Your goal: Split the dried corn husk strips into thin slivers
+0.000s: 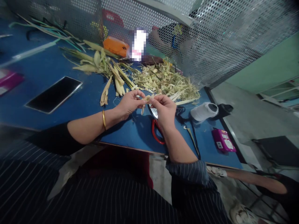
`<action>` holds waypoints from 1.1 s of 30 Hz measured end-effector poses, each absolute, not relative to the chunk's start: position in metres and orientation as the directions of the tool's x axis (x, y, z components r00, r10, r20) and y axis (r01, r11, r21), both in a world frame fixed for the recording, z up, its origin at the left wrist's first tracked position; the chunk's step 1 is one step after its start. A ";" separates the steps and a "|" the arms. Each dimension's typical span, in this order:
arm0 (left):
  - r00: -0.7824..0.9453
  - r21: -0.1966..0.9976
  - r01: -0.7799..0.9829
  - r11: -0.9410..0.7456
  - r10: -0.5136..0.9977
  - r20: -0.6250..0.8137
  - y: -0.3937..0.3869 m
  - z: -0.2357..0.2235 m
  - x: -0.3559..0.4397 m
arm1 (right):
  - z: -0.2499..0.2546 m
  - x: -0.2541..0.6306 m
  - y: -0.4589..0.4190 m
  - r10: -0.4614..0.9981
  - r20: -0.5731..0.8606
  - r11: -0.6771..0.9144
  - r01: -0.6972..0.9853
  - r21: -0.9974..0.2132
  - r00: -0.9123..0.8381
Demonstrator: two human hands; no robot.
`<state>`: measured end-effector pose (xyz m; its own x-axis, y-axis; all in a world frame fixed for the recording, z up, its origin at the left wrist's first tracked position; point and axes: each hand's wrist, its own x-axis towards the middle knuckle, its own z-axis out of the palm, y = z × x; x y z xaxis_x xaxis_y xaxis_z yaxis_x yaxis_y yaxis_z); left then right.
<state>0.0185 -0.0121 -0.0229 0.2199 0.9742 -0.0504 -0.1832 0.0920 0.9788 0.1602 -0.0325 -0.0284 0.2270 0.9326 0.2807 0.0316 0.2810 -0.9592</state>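
Between the fingertips of both hands is a small pale strip of dried corn husk, with one end dangling below. My left hand, with a gold bangle at its wrist, pinches it from the left. From the other side my right hand has thumb and index finger closed on it. Scissors with red handles lie on the table, partly hidden under my right hand. Just beyond the hands are loose husk leaves and a heap of shredded husk pieces.
On the blue table lie a black phone, a white thread spool, a dark spool and a purple packet. An orange packet rests by the perforated metal partition. A person's leg shows at right.
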 end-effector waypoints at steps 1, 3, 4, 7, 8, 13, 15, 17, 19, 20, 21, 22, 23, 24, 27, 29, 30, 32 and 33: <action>0.217 0.979 -0.179 0.094 0.975 -0.054 -0.012 -0.023 0.018 | -0.028 0.161 -0.032 0.939 0.256 0.258 0.023 -0.966 0.229; 0.215 0.979 -0.175 0.104 0.974 -0.065 -0.012 -0.022 0.017 | -0.027 0.162 -0.031 0.953 0.212 0.214 0.015 -0.977 0.217; 0.216 0.978 -0.175 0.110 0.974 -0.071 -0.012 -0.021 0.017 | -0.027 0.163 -0.030 0.959 0.193 0.194 0.016 -0.981 0.207; 0.223 0.978 -0.167 0.122 0.971 -0.083 -0.011 -0.023 0.017 | -0.027 0.164 -0.030 0.973 0.142 0.138 0.032 -0.990 0.182; 0.226 0.978 -0.166 0.129 0.970 -0.089 -0.011 -0.023 0.017 | -0.026 0.164 -0.030 0.977 0.122 0.117 0.041 -0.992 0.174; 0.250 0.954 -0.176 0.243 0.948 -0.196 -0.011 -0.025 0.018 | -0.024 0.167 -0.030 0.991 0.017 0.012 0.036 -0.999 0.129; 0.250 0.942 -0.176 0.286 0.938 -0.238 -0.010 -0.023 0.018 | -0.024 0.168 -0.029 0.992 -0.012 -0.015 0.023 -1.000 0.123; 0.243 0.941 -0.170 0.292 0.938 -0.247 -0.010 -0.022 0.018 | -0.025 0.168 -0.029 0.992 0.002 0.000 0.016 -1.000 0.128; 0.234 0.950 -0.164 0.267 0.946 -0.226 -0.009 -0.021 0.018 | -0.027 0.167 -0.029 0.990 0.045 0.043 0.017 -0.999 0.132; 0.231 0.955 -0.163 0.248 0.951 -0.207 -0.009 -0.021 0.018 | -0.027 0.167 -0.030 0.989 0.063 0.061 0.022 -0.998 0.132; 0.228 0.961 -0.162 0.225 0.956 -0.186 -0.008 -0.022 0.018 | -0.028 0.166 -0.030 0.989 0.075 0.072 0.030 -0.997 0.127; 0.225 0.966 -0.163 0.201 0.961 -0.162 -0.008 -0.022 0.018 | -0.028 0.165 -0.030 0.989 0.081 0.077 0.039 -0.996 0.122; 0.220 0.971 -0.163 0.177 0.966 -0.139 -0.008 -0.023 0.019 | -0.028 0.165 -0.030 0.990 0.082 0.077 0.047 -0.996 0.116; 0.214 0.974 -0.161 0.156 0.970 -0.120 -0.009 -0.024 0.019 | -0.029 0.164 -0.030 0.990 0.083 0.078 0.049 -0.996 0.114; 0.194 0.981 -0.150 0.121 0.977 -0.091 -0.010 -0.025 0.020 | -0.031 0.165 -0.029 0.986 0.106 0.101 0.045 -0.994 0.126; 0.189 0.983 -0.141 0.114 0.978 -0.086 -0.010 -0.025 0.020 | -0.033 0.166 -0.027 0.982 0.132 0.124 0.065 -0.990 0.139; 0.189 0.984 -0.136 0.115 0.978 -0.088 -0.011 -0.025 0.020 | -0.034 0.167 -0.027 0.980 0.141 0.130 0.084 -0.988 0.141; 0.195 0.985 -0.128 0.113 0.977 -0.087 -0.011 -0.026 0.020 | -0.036 0.168 -0.026 0.980 0.144 0.128 0.119 -0.985 0.138; 0.199 0.986 -0.126 0.107 0.977 -0.081 -0.011 -0.027 0.020 | -0.036 0.168 -0.026 0.981 0.140 0.122 0.129 -0.984 0.136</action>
<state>0.0204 -0.0105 -0.0271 0.1993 0.9766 -0.0805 -0.1255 0.1069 0.9863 0.1685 -0.0256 -0.0364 0.1355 0.9809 0.1396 0.1293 0.1221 -0.9841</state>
